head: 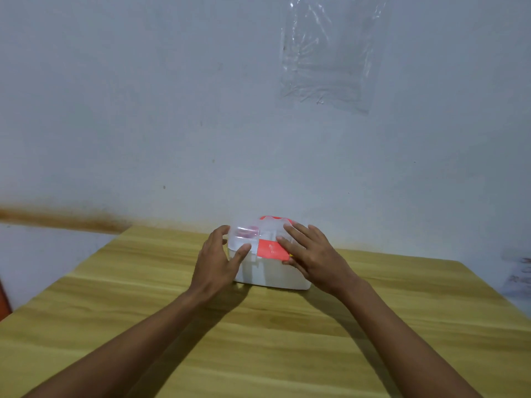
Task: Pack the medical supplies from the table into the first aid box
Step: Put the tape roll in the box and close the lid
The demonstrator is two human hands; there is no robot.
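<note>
Two hands on the first aid box, which sits on the wooden surface near its far edge, close to the wall. Left hand cups the box's left end, fingers spread, thumb on the clear lid. Right hand lies flat w/ fingers apart over the red lid section. Neither grip clamps anything. Lid looks shut. Clear plastic sheet on wall above.

We count one first aid box and one wooden table under it. We see two hands, one left hand and one right hand. We count one clear plastic sheet on the wall.
</note>
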